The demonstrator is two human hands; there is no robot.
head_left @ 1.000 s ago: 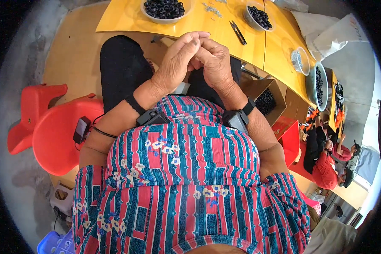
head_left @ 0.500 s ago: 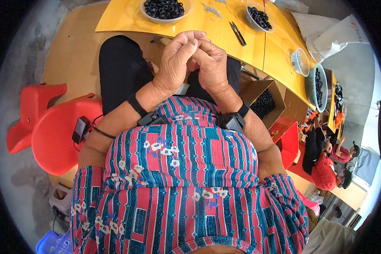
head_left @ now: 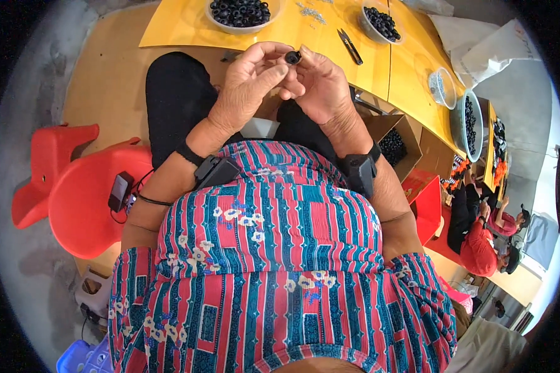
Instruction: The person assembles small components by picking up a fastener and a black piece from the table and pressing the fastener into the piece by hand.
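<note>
Between the fingertips of both hands sits a small black ring-shaped part (head_left: 293, 57), held up just short of the table's front edge. My left hand (head_left: 255, 78) pinches it from the left with thumb and fingers. From the other side my right hand (head_left: 320, 81) grips it with its thumb and forefinger, its palm partly turned up. Beyond the hands, a clear bowl (head_left: 242, 30) heaped with similar black rings rests on the yellow table (head_left: 180, 25). Small clear or silvery bits (head_left: 312, 13) lie loose to the right of that bowl.
Black thread snips (head_left: 350, 46) lie on the table. Farther right stand a second bowl of black parts (head_left: 381, 26), a small clear tub (head_left: 442, 88) and a pale green basin (head_left: 471, 127). Under the table is a cardboard box (head_left: 407, 133) of black parts. Red chairs (head_left: 84, 205) stand left; co-workers (head_left: 479, 245) sit right.
My hands, closed together before, have parted slightly and the right one has turned its palm upward. The black ring now shows between the fingertips.
</note>
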